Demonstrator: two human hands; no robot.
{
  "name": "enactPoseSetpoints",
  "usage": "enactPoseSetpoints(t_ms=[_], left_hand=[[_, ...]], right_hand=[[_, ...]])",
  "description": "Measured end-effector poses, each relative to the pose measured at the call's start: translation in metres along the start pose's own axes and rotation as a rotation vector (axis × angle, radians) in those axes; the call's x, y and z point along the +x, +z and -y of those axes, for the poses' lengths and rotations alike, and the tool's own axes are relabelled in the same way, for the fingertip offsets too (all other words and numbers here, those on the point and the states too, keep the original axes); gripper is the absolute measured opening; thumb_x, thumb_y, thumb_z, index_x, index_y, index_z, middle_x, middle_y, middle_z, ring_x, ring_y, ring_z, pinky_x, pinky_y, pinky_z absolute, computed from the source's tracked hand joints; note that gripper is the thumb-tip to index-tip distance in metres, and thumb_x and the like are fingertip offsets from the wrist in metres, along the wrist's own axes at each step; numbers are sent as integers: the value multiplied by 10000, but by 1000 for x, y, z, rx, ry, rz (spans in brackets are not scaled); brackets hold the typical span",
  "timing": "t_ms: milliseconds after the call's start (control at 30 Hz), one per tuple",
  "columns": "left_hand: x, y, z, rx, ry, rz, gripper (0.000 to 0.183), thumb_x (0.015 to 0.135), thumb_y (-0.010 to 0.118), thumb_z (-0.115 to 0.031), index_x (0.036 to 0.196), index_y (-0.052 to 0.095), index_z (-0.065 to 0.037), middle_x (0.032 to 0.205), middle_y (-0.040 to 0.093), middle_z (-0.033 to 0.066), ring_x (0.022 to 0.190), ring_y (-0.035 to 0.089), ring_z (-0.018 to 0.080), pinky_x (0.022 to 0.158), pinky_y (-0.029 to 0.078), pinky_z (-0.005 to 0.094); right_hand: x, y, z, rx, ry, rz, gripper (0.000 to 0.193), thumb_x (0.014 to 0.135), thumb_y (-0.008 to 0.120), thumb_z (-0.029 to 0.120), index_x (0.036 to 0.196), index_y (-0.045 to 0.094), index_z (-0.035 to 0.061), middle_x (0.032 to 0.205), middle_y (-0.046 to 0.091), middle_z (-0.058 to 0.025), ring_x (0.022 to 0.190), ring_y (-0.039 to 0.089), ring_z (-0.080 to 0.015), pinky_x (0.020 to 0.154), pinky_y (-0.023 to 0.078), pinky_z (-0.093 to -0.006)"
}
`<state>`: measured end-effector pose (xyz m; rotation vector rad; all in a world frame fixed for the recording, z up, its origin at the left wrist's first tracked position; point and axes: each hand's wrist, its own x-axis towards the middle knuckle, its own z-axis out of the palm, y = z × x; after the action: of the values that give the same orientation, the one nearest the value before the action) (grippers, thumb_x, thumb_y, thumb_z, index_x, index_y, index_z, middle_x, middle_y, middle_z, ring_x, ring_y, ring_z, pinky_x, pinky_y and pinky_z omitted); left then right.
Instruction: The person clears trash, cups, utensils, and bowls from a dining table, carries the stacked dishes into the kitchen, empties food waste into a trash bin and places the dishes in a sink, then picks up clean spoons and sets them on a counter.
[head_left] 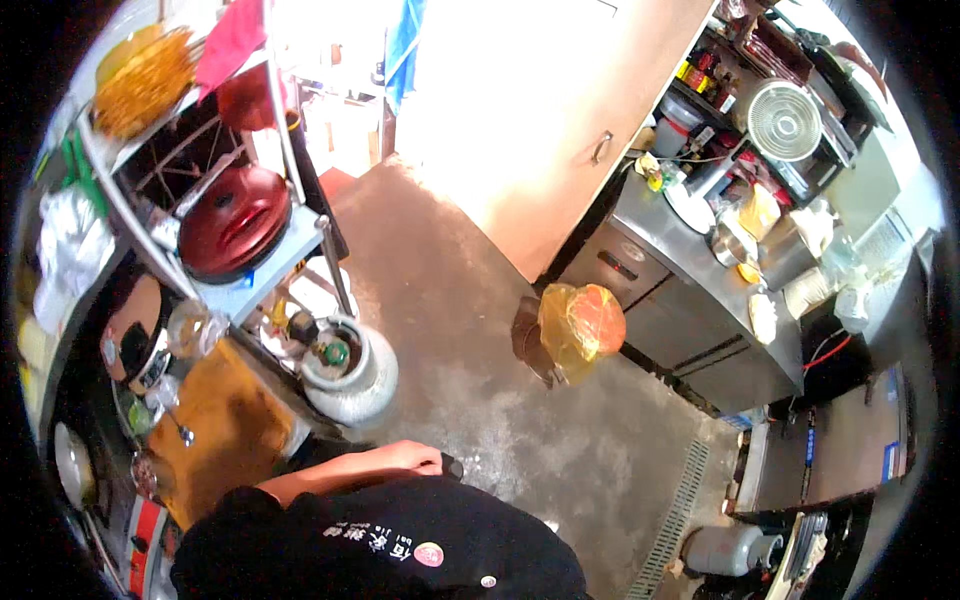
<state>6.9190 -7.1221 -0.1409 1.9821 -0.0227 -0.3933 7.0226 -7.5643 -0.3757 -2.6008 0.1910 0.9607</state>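
Observation:
My left hand [412,458] is held low in front of my black shirt [380,540], its forearm reaching in from the left. The fingers look curled. A small dark shape [453,467] shows just beyond the fingertips, and I cannot make out what it is or whether the hand grips it. My right hand is out of view. To the left of my left hand lies a brown wooden board [215,440] on a worktop. A grey gas cylinder [370,385] with a green valve stands on the floor just ahead of that hand.
A bin lined with a yellow bag [570,330] stands before a steel counter [650,290] holding pots and a strainer [784,120]. At left, a rack carries a dark red lid [235,220]. A pale door [520,150] stands ahead; a floor drain [680,510] runs at right.

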Motion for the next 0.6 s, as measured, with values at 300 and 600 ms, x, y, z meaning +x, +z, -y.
enactPoseSetpoints(t_ms=[300, 600], left_hand=[[165, -101, 70, -275, 173, -122, 64, 741, 475, -31, 750, 536, -16, 708, 570, 96, 683, 555, 178, 625, 439, 314], [228, -308, 94, -755, 105, -160, 38, 658, 396, -61, 643, 430, -53, 584, 383, -17, 573, 394, 95, 533, 328, 247]], right_hand=[[112, -243, 423, 563, -568, -81, 191, 803, 613, 211, 713, 544, 57, 562, 518, 2, 489, 480, -98, 446, 366, -265], [197, -277, 632, 927, -560, 119, 208, 820, 600, 77, 994, 500, 23, 653, 495, -11, 535, 472, -117, 487, 403, -262]])
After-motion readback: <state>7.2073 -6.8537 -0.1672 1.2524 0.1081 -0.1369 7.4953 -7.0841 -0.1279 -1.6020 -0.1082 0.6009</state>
